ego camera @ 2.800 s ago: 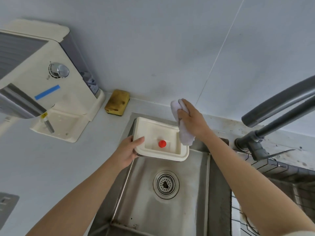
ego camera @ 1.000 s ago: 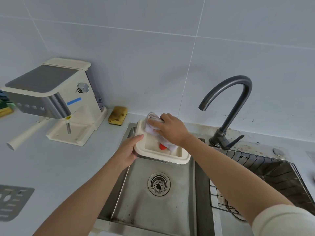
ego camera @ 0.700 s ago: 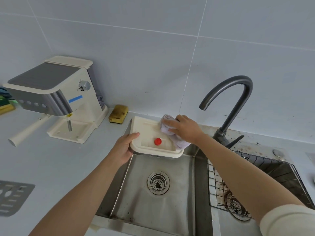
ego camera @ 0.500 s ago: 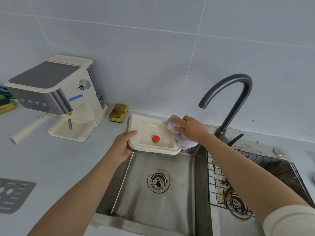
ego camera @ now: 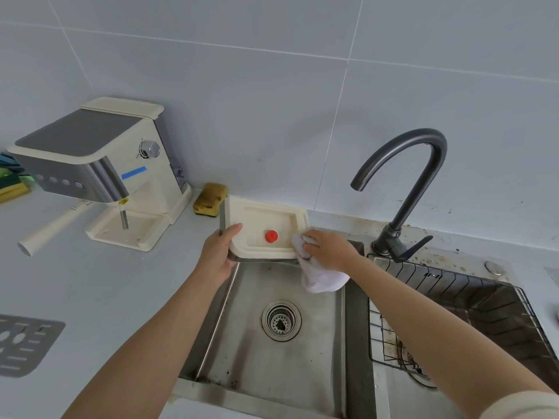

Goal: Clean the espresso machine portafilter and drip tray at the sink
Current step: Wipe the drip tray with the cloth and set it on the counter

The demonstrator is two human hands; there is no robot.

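Note:
A cream drip tray (ego camera: 260, 217) with a red float (ego camera: 271, 236) in its middle is held over the far left corner of the steel sink (ego camera: 251, 352). My left hand (ego camera: 219, 252) grips its near left edge, thumb on the rim. My right hand (ego camera: 328, 247) holds a pale cloth (ego camera: 320, 278) bunched against the tray's near right corner; the rest of the cloth hangs down into the basin. The cream espresso machine (ego camera: 99, 164) stands on the counter to the left, with a white portafilter handle (ego camera: 51, 231) sticking out toward the left.
A dark curved faucet (ego camera: 405, 182) rises at the right of the basin. A wire rack (ego camera: 462, 316) fills the right basin. A yellow sponge (ego camera: 210, 199) lies by the wall. A grey drip grate (ego camera: 21, 343) lies on the counter at far left. The drain (ego camera: 281, 320) is uncovered.
My right hand has slid the cloth from the tray's inside across to its far right rim and then down to the near right corner. The tray has shifted slightly left and tilted.

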